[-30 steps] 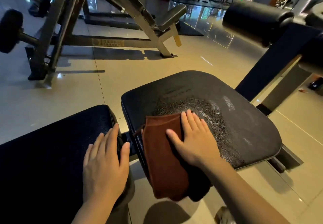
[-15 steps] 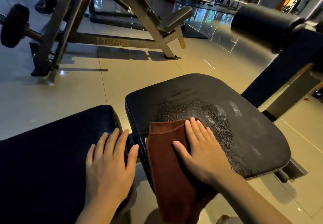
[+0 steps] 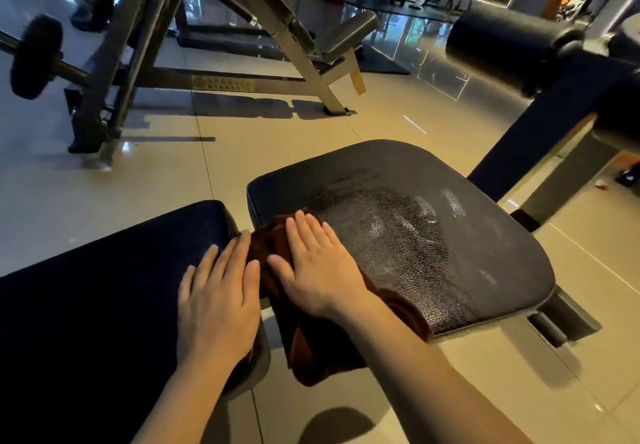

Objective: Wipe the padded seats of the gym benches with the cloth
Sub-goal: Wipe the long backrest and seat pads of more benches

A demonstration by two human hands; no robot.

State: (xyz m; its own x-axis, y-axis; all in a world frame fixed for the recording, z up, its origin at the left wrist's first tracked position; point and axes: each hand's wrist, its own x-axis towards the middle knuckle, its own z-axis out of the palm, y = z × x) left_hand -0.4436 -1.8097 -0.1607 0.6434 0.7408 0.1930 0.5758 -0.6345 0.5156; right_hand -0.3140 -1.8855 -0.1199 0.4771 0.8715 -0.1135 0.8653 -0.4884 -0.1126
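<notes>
The long back pad fills the lower left, dark and matte, and just beyond its end, across a narrow gap, sits the padded seat, a rounded black cushion whose middle shines with a wet, pebbled sheen while its far and right margins look duller, with a few pale streaks. Behind them stand a steel rack with a barbell and another bench, and a roller pad rises at the upper right; all of that lies well apart from the work. The brown cloth lies on the near left corner of the seat, bunched toward the gap and hanging over the front edge. The right hand presses it flat against the cushion, fingers straight and close together, gripping nothing. The left hand rests palm down on the end of the back pad, fingers lightly spread, its fingertips touching the cloth's edge. The step in hand looks like wiping this 1 seat, probably about half done. The next stroke likely calls for steady downward pressure while sliding the cloth toward the dull far and right margins, keeping the hanging part from slipping off.
</notes>
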